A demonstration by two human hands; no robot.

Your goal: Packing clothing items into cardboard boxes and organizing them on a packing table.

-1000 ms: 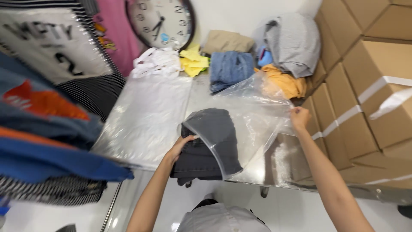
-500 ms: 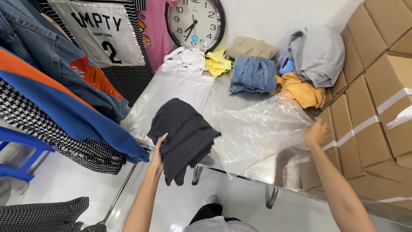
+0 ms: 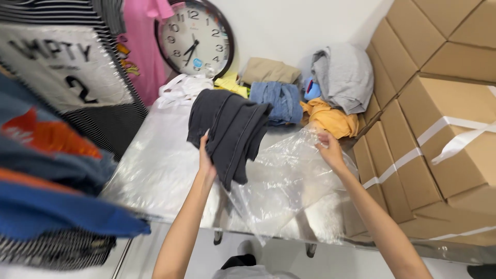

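Two bare hands are seen over a steel table [image 3: 155, 170]. A folded dark grey garment [image 3: 230, 129] is gripped from below by the left hand [image 3: 205, 155] and held lifted clear of the tabletop, its loose end drooping. A clear plastic bag [image 3: 281, 181] is pinched at its upper edge by the right hand [image 3: 329, 150] — the bag lies crumpled on the table, just beside the garment. Behind, near the wall: a round clock [image 3: 195, 35], folded denim [image 3: 276, 101], a mustard cloth [image 3: 330, 118], a grey garment [image 3: 343, 75]. Cardboard boxes [image 3: 439, 103] are stacked at right
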